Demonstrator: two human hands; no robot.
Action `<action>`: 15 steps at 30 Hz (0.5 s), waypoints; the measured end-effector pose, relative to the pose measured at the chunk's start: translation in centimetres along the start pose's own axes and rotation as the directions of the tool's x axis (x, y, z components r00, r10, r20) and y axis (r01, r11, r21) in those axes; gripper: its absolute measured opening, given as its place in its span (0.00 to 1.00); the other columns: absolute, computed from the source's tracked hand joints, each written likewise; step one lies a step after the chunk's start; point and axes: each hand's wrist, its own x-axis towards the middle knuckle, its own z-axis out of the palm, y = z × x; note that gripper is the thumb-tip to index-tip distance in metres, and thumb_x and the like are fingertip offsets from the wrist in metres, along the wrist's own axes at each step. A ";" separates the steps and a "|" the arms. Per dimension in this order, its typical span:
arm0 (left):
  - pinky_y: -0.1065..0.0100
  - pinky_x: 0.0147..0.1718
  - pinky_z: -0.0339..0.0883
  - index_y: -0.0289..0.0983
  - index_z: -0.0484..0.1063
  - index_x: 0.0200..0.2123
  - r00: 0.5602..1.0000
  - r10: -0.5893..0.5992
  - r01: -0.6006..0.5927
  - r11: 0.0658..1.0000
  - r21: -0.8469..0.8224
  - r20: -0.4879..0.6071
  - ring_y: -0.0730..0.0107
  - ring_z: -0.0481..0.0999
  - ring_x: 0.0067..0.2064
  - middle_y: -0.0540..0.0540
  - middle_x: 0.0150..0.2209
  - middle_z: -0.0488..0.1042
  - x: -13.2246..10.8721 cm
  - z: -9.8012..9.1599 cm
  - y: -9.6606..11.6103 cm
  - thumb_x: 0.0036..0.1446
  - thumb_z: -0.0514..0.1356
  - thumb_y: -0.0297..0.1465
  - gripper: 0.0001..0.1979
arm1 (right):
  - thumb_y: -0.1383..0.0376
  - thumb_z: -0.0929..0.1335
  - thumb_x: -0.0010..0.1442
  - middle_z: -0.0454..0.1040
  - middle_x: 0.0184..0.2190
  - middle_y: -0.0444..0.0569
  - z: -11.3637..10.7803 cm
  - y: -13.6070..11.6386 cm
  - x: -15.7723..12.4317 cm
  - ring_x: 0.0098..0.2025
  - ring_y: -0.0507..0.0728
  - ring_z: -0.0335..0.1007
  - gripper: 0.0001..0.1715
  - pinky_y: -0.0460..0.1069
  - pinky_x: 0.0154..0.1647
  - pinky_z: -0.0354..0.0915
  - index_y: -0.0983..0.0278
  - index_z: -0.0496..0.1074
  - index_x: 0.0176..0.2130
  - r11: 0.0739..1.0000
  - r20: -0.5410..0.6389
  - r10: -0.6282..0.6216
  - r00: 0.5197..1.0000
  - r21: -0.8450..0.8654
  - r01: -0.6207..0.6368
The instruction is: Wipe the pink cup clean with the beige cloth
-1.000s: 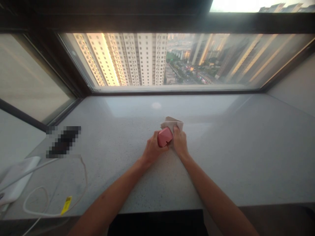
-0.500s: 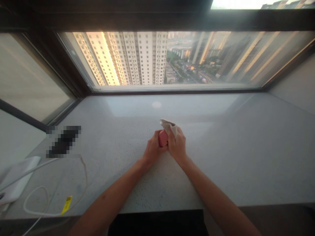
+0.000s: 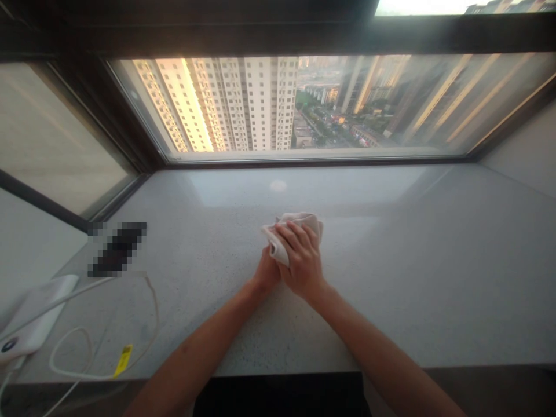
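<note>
A bunched beige cloth (image 3: 299, 220) sits at centre frame, held above the speckled pale-grey stone sill (image 3: 403, 278); I cannot tell whether it touches the stone. My right hand (image 3: 303, 262) is closed over it, fingers curled across the top and gripping. My left hand (image 3: 266, 273) is pressed against the underside, beside the right; its fingers are hidden, so I cannot tell its grip. The sill's front edge lies below my forearms, and the window (image 3: 286, 104) lies well ahead. The sill runs right to the side wall. At lower left are a white rectangular device (image 3: 37, 313), a looped white cable (image 3: 72, 353) with a yellow tag (image 3: 123, 360), and a pixelated dark object (image 3: 117, 249).
</note>
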 end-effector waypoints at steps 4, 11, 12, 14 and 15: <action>0.60 0.43 0.75 0.42 0.69 0.59 0.994 -0.104 0.104 0.994 0.016 0.019 0.59 0.80 0.42 0.45 0.44 0.81 -0.2 -0.4 1.3 0.61 0.68 0.35 0.24 | 0.55 0.59 0.76 0.83 0.53 0.57 -0.1 2.6 1.1 0.57 0.67 0.77 0.26 0.64 0.62 0.68 0.61 0.81 0.55 0.923 -0.119 0.355 0.927 0.198 -0.329; 0.68 0.38 0.67 0.40 0.69 0.58 0.987 -0.157 0.157 0.988 0.005 0.021 0.68 0.74 0.36 0.50 0.41 0.80 -0.2 -0.7 2.7 0.57 0.70 0.33 0.27 | 0.37 0.66 0.65 0.84 0.35 0.53 1.0 7.8 0.4 0.37 0.62 0.78 0.35 0.55 0.43 0.72 0.64 0.83 0.39 0.296 0.185 0.832 0.523 0.650 -0.700; 0.68 0.39 0.67 0.40 0.69 0.58 0.989 -0.148 0.148 0.989 -0.002 0.023 0.68 0.74 0.37 0.49 0.42 0.79 -0.1 -0.8 2.7 0.58 0.70 0.33 0.26 | 0.38 0.67 0.64 0.85 0.37 0.53 1.1 8.1 0.2 0.38 0.61 0.78 0.34 0.55 0.43 0.72 0.64 0.83 0.40 0.252 0.211 0.830 0.516 0.683 -0.685; 0.67 0.40 0.68 0.39 0.68 0.58 0.991 -0.130 0.130 0.991 -0.016 0.033 0.68 0.75 0.38 0.48 0.44 0.79 -0.1 -0.9 2.5 0.59 0.69 0.34 0.25 | 0.37 0.67 0.63 0.85 0.38 0.52 1.2 7.9 0.1 0.38 0.61 0.79 0.34 0.54 0.42 0.73 0.64 0.83 0.41 0.219 0.220 0.828 0.516 0.720 -0.659; 0.66 0.41 0.68 0.39 0.67 0.58 0.992 -0.118 0.120 0.993 -0.022 0.043 0.67 0.75 0.39 0.47 0.45 0.79 -0.2 -0.9 2.3 0.61 0.69 0.35 0.25 | 0.37 0.67 0.64 0.85 0.36 0.52 1.1 7.6 0.1 0.37 0.61 0.79 0.35 0.54 0.40 0.73 0.64 0.83 0.41 0.236 0.201 0.831 0.519 0.717 -0.655</action>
